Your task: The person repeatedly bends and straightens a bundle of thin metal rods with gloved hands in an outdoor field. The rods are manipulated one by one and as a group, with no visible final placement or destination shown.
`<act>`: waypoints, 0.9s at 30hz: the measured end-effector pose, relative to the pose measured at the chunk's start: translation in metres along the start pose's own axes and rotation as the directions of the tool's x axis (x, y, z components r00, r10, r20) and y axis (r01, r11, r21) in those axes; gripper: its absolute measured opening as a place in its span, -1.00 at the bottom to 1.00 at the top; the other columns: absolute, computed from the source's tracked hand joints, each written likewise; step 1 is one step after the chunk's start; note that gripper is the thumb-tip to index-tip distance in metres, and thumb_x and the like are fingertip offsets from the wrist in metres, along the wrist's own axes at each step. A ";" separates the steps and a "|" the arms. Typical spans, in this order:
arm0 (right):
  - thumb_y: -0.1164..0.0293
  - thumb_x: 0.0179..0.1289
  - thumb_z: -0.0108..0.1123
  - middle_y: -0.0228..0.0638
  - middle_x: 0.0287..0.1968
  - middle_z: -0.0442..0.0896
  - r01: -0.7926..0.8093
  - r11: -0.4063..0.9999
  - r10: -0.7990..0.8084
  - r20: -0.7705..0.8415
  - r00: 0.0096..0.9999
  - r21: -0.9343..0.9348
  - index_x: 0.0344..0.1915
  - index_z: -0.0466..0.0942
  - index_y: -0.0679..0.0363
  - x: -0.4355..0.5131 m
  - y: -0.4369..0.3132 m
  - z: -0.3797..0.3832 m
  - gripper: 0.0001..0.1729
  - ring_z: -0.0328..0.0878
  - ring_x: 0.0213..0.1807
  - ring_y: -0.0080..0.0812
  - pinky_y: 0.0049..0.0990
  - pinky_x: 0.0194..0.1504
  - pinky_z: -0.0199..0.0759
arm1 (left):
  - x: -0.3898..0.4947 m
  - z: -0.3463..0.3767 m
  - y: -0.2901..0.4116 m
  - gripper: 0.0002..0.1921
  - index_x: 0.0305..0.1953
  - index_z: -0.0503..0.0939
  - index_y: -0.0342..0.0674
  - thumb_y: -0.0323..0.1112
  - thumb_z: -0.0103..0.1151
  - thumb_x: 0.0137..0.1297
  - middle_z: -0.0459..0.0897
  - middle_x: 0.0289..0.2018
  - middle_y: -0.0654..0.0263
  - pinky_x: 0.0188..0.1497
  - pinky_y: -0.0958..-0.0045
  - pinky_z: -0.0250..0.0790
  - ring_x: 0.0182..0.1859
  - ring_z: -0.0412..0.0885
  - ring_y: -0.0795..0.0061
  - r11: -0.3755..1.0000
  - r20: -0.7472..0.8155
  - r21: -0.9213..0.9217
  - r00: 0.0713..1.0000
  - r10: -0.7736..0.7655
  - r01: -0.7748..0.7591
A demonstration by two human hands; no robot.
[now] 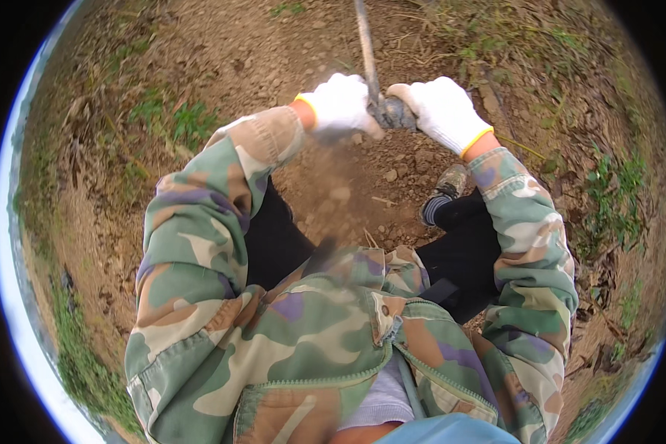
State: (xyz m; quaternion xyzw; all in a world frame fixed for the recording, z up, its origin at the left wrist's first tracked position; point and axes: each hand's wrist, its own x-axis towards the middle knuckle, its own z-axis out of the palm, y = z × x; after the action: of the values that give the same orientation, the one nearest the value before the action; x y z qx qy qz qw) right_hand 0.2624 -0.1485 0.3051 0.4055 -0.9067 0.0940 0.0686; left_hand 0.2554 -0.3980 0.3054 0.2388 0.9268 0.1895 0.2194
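My left hand (339, 104), in a white knit glove with a yellow cuff, is closed around the left end of a tool's handle. A like glove covers my right hand (445, 111), whose fingers curl over the right side of the same grip. Between the hands shows a dark grey, lumpy, wrapped-looking crosswise grip (397, 114). From it a long pale shaft (366, 47) runs away from me and leaves the picture at the top. The tool's far end is out of view, so its kind cannot be told.
Loose brown soil (388, 172) with clods lies below the hands. My right shoe (452, 182) rests on it, between dark trouser legs. Green weeds (191, 122) and dry plant litter (538, 50) border the dug ground. A blurred patch partly veils the middle of the view.
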 end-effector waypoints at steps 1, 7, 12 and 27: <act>0.28 0.51 0.25 -0.35 -0.28 0.85 -0.015 0.998 0.015 0.011 1.000 -0.061 0.12 0.67 -0.08 0.000 0.000 0.001 -0.75 0.86 -0.23 -0.20 -0.21 -0.12 0.70 | -0.002 0.000 0.001 -0.27 0.08 0.85 -0.29 0.27 0.58 0.13 0.77 0.04 -0.10 0.13 0.10 0.69 0.04 0.81 0.00 0.999 -0.028 0.029 0.999 0.027 -0.027; 0.27 0.40 0.37 -0.11 0.07 0.84 -0.061 0.996 0.044 0.240 0.970 0.062 0.34 0.62 -0.02 0.003 0.002 -0.009 -0.48 0.83 0.06 -0.05 -0.12 0.13 0.69 | -0.011 -0.003 0.008 -0.36 -0.02 0.86 -0.32 0.22 0.56 0.19 0.79 -0.07 -0.02 0.21 0.06 0.63 0.09 0.76 -0.02 0.996 -0.025 0.080 0.999 0.031 -0.029; 0.12 0.21 0.58 -0.02 0.40 0.73 -0.294 0.714 -0.035 0.452 0.891 0.636 0.62 0.42 0.22 0.003 0.006 -0.020 0.03 0.69 0.40 -0.13 -0.24 0.44 0.51 | -0.024 0.002 -0.002 -0.60 -0.21 0.86 -0.20 0.06 0.54 0.20 0.78 -0.20 0.19 0.43 0.08 0.35 0.11 0.62 0.16 0.829 -0.108 0.519 0.945 0.309 -0.211; 0.17 0.30 0.43 0.01 -0.12 0.84 0.060 0.993 -0.097 0.442 0.892 0.098 -0.11 0.72 0.16 0.077 -0.046 0.048 -0.68 0.81 -0.01 -0.07 -0.03 0.03 0.58 | -0.067 0.007 -0.034 -0.52 -0.03 0.81 -0.23 0.05 0.45 0.21 0.81 -0.01 0.05 0.60 -0.24 0.25 0.36 0.60 -0.06 0.851 -0.308 0.526 0.935 0.175 0.014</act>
State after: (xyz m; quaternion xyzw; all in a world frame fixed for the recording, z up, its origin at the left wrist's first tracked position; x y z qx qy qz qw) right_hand 0.2434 -0.2450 0.2791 0.4550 -0.8764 0.0329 -0.1541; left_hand 0.2996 -0.4588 0.3051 0.2914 0.9560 -0.0199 -0.0272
